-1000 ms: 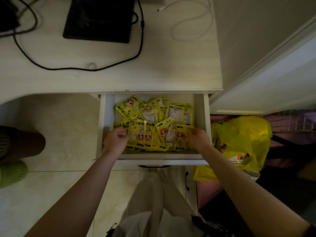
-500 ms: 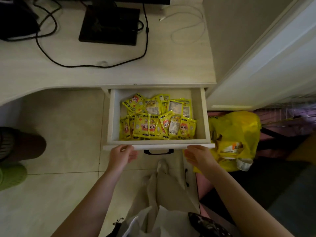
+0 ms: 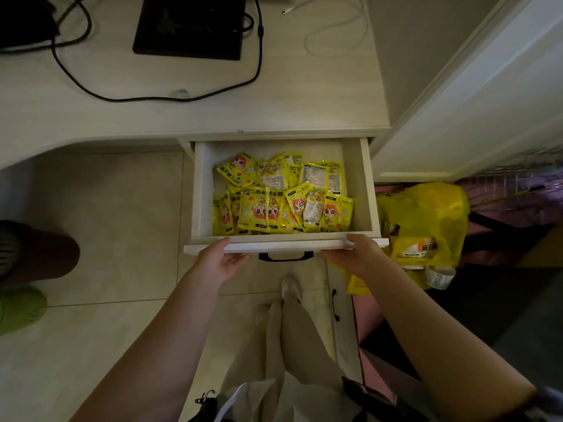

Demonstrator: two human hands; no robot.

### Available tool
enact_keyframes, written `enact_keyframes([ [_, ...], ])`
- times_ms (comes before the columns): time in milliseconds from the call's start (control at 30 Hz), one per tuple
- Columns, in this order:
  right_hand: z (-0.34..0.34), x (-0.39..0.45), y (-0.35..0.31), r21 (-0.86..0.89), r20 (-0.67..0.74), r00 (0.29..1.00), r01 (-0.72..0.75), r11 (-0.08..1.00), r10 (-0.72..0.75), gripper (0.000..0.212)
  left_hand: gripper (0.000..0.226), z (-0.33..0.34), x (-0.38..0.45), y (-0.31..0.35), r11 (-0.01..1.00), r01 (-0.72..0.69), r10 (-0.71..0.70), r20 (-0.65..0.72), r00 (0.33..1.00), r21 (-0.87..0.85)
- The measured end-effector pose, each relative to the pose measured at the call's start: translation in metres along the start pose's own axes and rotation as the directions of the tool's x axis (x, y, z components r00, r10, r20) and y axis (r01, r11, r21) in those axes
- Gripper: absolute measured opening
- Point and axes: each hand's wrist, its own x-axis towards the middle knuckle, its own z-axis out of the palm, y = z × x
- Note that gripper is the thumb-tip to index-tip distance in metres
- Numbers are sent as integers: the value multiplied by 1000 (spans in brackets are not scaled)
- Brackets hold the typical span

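Far left, floor level: 1 green rubber clog (image 3: 18, 309) on the pale floor tiles (image 3: 106, 208). Just above it is the dark-clad leg (image 3: 39, 254) of a second person.

Top of view: a pale wood-grain desk (image 3: 91, 117) runs across. On it, in order: a looping black cable (image 3: 152, 97), a flat black rectangular stand (image 3: 189, 25), and a thin white cable (image 3: 335, 32) lying in a loose coil near the desk's right end.

Centre: a white wooden drawer (image 3: 364, 184) stands open under the right end of the desk. Inside lies a heap of small yellow snack packets (image 3: 283, 202) printed with cartoon faces, packed toward the front wall. Some lie face up, others show their printed backs. A black bar handle (image 3: 285, 256) sits at the middle of the drawer front, between the 2 hands.

Left hand (image 3: 221, 260): grips the left part of the drawer front, thumb on the top edge, fingers curled underneath. Right hand (image 3: 353, 254): grips the right part the same way. Both are apart from the handle and from the packets.

Below the handle: the person's own legs in pale trousers (image 3: 292, 330), 1 foot on the tiles.

Right: a crumpled yellow plastic bag (image 3: 426, 214) on the floor just beside the drawer's right wall, with a labelled item inside. Its lettering is too small to read. Above the bag, a white panel (image 3: 487, 102). Far right, a dim wire rack (image 3: 518, 178).
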Motion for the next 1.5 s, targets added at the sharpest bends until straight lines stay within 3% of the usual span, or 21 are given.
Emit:
enact_keyframes([
  [200,8,6,6,-29,-73,997,24,999,-26,38,2,0,8,1,995,24,-24,5,1000,-97],
  [433,17,9,-3,-9,-118,992,49,999,-50,45,4,7,8,2,994,-5,6,9,1000,-114],
  [533,24,9,-8,-53,-144,989,31,998,-38,46,19,11,8,8,992,-14,15,6,1000,-127],
  [633,27,9,-13,-84,-133,990,39,996,-50,45,21,15,8,11,993,-16,15,-7,1000,-120],
  [767,32,11,-21,-94,-107,992,58,994,-68,44,5,24,11,19,995,5,-6,-6,1000,-99],
  [1133,60,16,-51,-153,-92,996,4,988,-18,22,13,53,18,43,995,-9,6,-24,1000,-101],
  [1267,66,20,-59,-123,-25,999,31,992,-34,29,18,64,21,52,993,-11,7,-32,999,-115],
  [1367,73,24,-68,-101,-30,999,32,994,-35,42,6,71,22,59,994,-8,4,-32,999,-113],
  [1500,85,26,-82,-102,-16,1000,14,995,-16,34,7,82,23,69,993,-16,14,-15,1000,-121],
])
